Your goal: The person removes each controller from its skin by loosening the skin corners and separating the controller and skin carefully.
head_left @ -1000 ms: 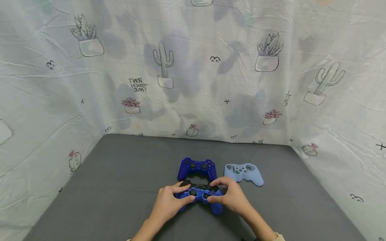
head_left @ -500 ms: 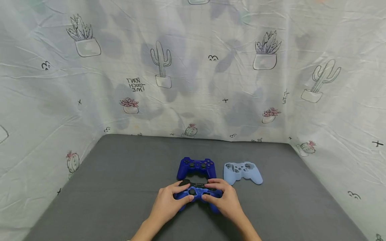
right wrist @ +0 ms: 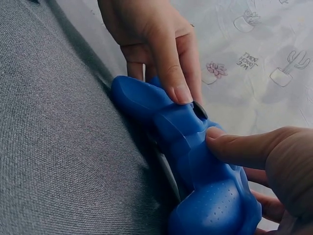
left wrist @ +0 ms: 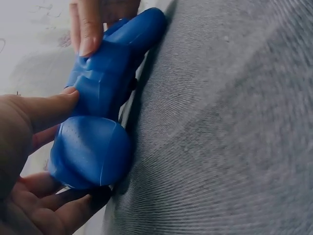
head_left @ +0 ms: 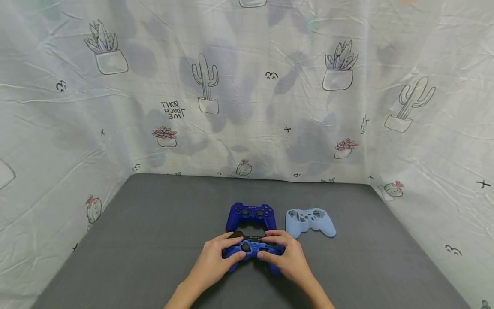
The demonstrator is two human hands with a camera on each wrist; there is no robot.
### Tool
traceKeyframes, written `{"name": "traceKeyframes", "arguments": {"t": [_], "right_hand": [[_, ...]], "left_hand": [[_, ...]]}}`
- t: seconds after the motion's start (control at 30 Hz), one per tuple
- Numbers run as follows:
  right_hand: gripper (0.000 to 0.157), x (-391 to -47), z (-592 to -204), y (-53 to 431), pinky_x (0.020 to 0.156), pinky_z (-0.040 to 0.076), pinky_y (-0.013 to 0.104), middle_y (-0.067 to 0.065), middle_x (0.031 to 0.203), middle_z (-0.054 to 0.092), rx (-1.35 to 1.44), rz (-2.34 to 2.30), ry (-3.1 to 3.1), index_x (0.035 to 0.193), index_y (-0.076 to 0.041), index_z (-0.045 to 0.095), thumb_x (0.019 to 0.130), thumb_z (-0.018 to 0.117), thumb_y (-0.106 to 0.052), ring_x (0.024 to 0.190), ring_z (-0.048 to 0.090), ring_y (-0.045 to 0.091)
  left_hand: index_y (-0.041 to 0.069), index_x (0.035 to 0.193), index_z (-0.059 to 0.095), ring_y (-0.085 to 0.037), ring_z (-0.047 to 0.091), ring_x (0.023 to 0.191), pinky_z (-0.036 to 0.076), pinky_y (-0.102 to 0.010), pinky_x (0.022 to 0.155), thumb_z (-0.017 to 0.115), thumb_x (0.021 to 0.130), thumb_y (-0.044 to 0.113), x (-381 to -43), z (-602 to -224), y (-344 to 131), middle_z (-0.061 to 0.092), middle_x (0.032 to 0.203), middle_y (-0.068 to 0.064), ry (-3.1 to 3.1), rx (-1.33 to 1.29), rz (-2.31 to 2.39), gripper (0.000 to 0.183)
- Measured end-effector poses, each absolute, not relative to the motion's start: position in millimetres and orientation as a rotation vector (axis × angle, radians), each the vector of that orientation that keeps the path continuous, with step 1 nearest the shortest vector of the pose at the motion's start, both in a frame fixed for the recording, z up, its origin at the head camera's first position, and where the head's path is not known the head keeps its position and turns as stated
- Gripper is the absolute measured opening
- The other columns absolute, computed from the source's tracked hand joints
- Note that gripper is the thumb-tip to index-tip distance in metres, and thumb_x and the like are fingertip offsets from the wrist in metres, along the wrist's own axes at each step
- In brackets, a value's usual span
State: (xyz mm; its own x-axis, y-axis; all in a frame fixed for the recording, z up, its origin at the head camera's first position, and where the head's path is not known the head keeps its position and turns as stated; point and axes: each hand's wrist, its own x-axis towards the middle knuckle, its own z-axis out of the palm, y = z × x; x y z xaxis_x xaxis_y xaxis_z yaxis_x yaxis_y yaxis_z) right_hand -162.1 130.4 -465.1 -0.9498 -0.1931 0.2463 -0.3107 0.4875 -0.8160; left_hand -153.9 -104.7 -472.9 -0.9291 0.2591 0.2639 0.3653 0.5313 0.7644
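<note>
A black game controller [head_left: 252, 237], partly in a blue silicone cover [head_left: 252, 248], lies between both hands low in the head view. Its black top edge with SONY lettering shows beyond the cover. My left hand [head_left: 211, 259] grips the left side, thumb on the cover beside the dark thumbstick [head_left: 245, 247], fingers over the far edge. The right hand [head_left: 290, 256] holds the other side likewise, its thumb pressing near the middle. Both wrist views show the thumbs on the cover's near face, with the cover's rounded handle [left wrist: 93, 152] close to the grey cloth. The controller's underside is hidden.
Directly behind stands a dark blue controller [head_left: 252, 212] lying flat. To its right lies a light blue silicone cover [head_left: 295, 225] with openings. Grey cloth [head_left: 162, 223] covers the table, and white cactus-print fabric [head_left: 247, 94] hangs around its back and sides.
My right hand has shifted left and inward on the controller, its thumb now nearer the middle and its fingers further along the far edge. The left hand keeps its hold nearly unmoved.
</note>
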Motion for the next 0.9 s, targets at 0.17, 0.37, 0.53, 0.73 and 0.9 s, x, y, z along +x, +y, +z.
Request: {"name": "traceKeyframes", "arguments": {"t": [0.17,0.37,0.53,0.73,0.9], "right_hand": [[0.031,-163,-466,131,0.101,0.036,0.057,0.005,0.122,0.063,0.429,1.478,-2.617,0.102,-0.019,0.078,0.075,0.087,-0.032,0.121,0.052,0.030],[0.030,-164,-468,132,0.099,0.037,0.058,0.003,0.120,0.063,0.450,1.483,-2.599,0.100,-0.019,0.078,0.075,0.087,-0.032,0.119,0.053,0.030],[0.029,-163,-467,132,0.101,0.035,0.057,0.003,0.122,0.063,0.453,1.533,-2.597,0.100,-0.019,0.078,0.075,0.088,-0.030,0.121,0.052,0.029],[0.030,-164,-467,133,0.101,0.035,0.057,0.006,0.122,0.063,0.458,1.565,-2.602,0.102,-0.017,0.078,0.076,0.087,-0.030,0.121,0.051,0.030],[0.029,-163,-467,133,0.101,0.034,0.058,0.004,0.122,0.063,0.460,1.539,-2.600,0.102,-0.018,0.078,0.077,0.086,-0.030,0.121,0.051,0.031]], "left_hand": [[0.014,0.124,0.071,-0.042,0.047,0.126,0.038,-0.062,0.097,0.071,0.090,0.042,-155,-469,-105,0.054,0.137,-0.017,-2.688,-0.553,-1.353,0.044],[0.013,0.114,0.075,-0.025,0.050,0.110,0.046,-0.051,0.087,0.070,0.092,0.035,-159,-452,-105,0.061,0.118,-0.001,-2.713,-0.634,-1.182,0.031],[0.015,0.104,0.078,-0.015,0.049,0.095,0.043,-0.042,0.080,0.073,0.090,0.030,-167,-443,-105,0.060,0.100,0.010,-2.710,-0.654,-1.069,0.021],[0.014,0.103,0.079,-0.011,0.055,0.082,0.046,-0.029,0.066,0.073,0.091,0.030,-171,-438,-106,0.058,0.092,0.014,-2.730,-0.726,-1.169,0.021],[0.012,0.103,0.079,-0.006,0.052,0.071,0.045,-0.025,0.059,0.073,0.091,0.026,-178,-437,-104,0.059,0.087,0.013,-2.747,-0.804,-1.202,0.019]]}}
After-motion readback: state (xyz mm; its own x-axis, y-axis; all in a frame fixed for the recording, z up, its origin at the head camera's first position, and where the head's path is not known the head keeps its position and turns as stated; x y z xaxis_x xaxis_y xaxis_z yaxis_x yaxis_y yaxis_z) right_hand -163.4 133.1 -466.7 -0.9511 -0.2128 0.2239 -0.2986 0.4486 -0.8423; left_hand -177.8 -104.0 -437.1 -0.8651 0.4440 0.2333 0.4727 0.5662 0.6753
